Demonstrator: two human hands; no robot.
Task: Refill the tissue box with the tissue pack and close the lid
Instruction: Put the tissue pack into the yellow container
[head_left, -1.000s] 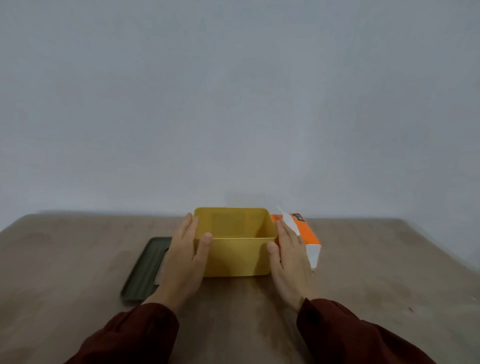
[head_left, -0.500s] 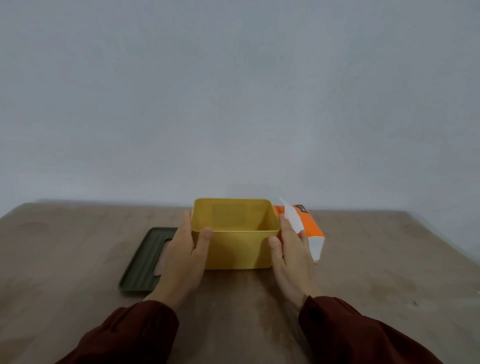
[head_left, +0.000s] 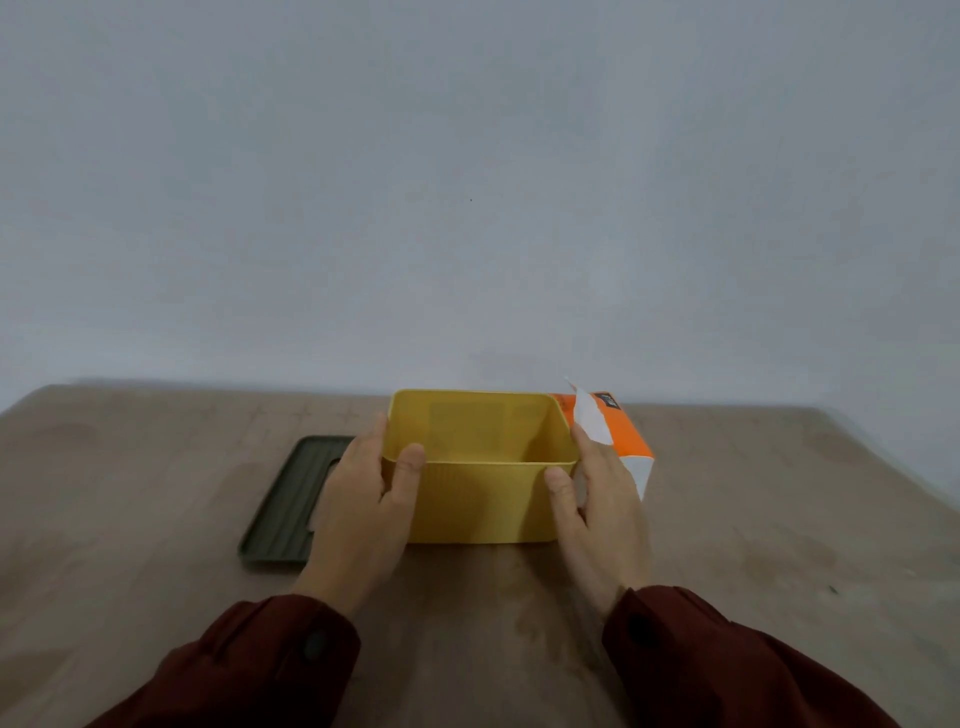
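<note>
Two hands clamp the empty tissue box (head_left: 480, 470) mid-tabletop, left hand (head_left: 363, 499) and right hand (head_left: 597, 506) on opposite walls; tissue pack (head_left: 621, 439) touches its right side; lid (head_left: 288, 501) lies toward the left edge; next, likely: right hand releases, lifts pack in.

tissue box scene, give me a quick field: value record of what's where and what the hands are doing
tissue box: yellow tissue box, open top, looks empty, standing on the wooden table
lid: dark green lid, flat on the table left of the box, partly behind the left hand
tissue pack: orange and white tissue pack, right of the box, a white tissue sticking out
left hand: left hand on the box's left side, thumb on the front
right hand: right hand on the box's right side
refill: not yet done
</note>
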